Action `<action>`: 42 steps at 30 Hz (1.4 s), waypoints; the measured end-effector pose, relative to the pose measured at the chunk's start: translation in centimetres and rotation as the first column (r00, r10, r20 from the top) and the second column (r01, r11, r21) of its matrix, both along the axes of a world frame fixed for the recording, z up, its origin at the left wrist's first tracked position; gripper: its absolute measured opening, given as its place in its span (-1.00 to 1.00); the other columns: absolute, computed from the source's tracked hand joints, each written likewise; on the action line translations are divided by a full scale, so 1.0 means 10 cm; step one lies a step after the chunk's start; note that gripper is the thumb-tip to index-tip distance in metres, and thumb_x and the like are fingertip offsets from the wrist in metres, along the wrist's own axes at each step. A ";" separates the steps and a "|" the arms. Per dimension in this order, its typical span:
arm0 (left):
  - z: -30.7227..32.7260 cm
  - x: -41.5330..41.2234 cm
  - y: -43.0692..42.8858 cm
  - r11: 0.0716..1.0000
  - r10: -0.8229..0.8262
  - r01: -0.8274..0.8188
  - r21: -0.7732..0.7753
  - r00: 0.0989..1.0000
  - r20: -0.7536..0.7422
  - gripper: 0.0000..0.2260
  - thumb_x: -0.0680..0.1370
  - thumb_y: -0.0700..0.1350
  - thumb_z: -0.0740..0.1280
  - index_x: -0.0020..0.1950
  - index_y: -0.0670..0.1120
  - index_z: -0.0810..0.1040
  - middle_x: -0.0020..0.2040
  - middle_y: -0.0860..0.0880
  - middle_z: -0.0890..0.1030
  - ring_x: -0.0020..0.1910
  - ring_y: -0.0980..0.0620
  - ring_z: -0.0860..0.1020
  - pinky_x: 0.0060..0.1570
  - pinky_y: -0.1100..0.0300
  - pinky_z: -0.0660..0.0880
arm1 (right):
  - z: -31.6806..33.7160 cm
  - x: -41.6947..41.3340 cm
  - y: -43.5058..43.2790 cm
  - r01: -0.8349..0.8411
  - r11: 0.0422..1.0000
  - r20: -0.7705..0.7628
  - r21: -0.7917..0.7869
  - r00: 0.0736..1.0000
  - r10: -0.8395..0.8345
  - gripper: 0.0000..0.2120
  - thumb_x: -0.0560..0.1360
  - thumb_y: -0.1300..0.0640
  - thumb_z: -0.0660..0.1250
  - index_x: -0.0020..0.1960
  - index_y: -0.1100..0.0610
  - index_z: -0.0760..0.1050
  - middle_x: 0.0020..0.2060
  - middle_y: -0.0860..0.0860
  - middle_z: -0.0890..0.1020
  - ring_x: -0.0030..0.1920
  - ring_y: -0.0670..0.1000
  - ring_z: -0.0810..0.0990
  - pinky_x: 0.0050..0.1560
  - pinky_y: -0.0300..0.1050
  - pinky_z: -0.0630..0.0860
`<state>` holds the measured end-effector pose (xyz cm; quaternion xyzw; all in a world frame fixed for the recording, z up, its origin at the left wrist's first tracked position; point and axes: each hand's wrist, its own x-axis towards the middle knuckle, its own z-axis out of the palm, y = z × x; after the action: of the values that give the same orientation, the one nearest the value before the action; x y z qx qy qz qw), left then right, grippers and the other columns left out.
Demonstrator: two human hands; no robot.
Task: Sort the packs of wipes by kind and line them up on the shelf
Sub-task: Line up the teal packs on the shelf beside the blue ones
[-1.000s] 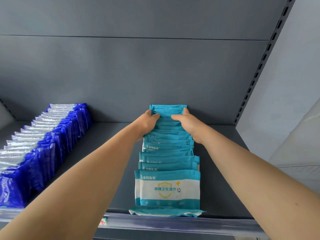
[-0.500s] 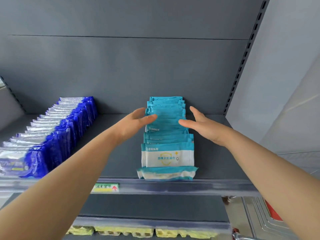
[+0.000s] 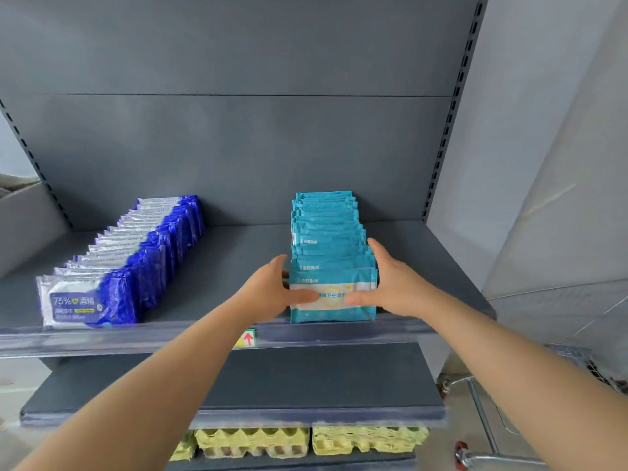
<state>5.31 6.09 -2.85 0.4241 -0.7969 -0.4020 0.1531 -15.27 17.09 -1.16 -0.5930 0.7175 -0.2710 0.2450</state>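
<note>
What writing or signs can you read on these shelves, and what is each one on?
"75%" plus two Chinese characters: front blue-and-white wipes pack; the smaller print below is blurred.
Front teal-and-white wipes pack: Chinese lettering, partly covered by thumbs, not legible.
Red upward arrow: small shelf-edge tag.

Glossy plastic blue packs [image 3: 112, 266]; matt teal packs [image 3: 329, 239]; matt grey shelf [image 3: 231, 253].

Two rows of wipes — one of blue packs [image 3: 136, 260], one of teal packs [image 3: 331, 253]. Two hands, left hand [image 3: 268, 290] and right hand [image 3: 396, 287] — two yellow egg trays [image 3: 306, 440] below.
</note>
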 end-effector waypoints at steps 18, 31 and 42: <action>0.00 -0.06 -0.02 0.977 -0.098 0.123 0.173 0.984 -0.146 -0.58 0.61 0.03 0.22 0.42 0.11 0.13 0.22 0.14 0.55 0.13 0.15 0.57 -0.02 0.24 0.57 | -0.02 -0.01 -0.10 0.050 0.999 0.106 0.010 0.993 -0.050 -0.16 0.44 -0.08 0.43 0.54 -0.13 -0.02 0.40 -0.23 0.32 0.34 -0.13 0.38 0.32 -0.12 0.34; 0.28 -0.26 -0.22 0.975 0.216 -0.210 0.071 0.971 -0.103 -0.37 0.63 0.16 0.11 0.58 -0.10 -0.01 0.50 -0.05 0.30 0.42 -0.05 0.33 0.29 0.09 0.31 | 0.20 -0.09 -0.41 0.109 0.993 0.084 -0.053 0.991 -0.104 -0.26 0.45 -0.31 0.27 0.52 -0.04 0.17 0.46 -0.15 0.28 0.45 -0.05 0.28 0.36 -0.08 0.28; 0.14 -0.50 -0.57 0.959 0.140 -0.117 0.259 0.988 -0.071 -0.61 0.63 -0.06 0.18 0.44 -0.07 0.22 0.24 0.00 0.53 0.09 0.02 0.57 0.13 0.10 0.49 | 0.21 -0.15 -0.71 0.055 0.996 -0.079 0.064 0.996 -0.050 -0.58 0.63 -0.02 0.04 0.35 0.17 0.41 0.34 -0.03 0.39 0.35 0.06 0.40 0.28 0.00 0.34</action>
<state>0.31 0.38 -1.45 0.4729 -0.7022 -0.5081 0.1585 -16.77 10.03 0.99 -0.5756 0.7504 -0.2302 0.2295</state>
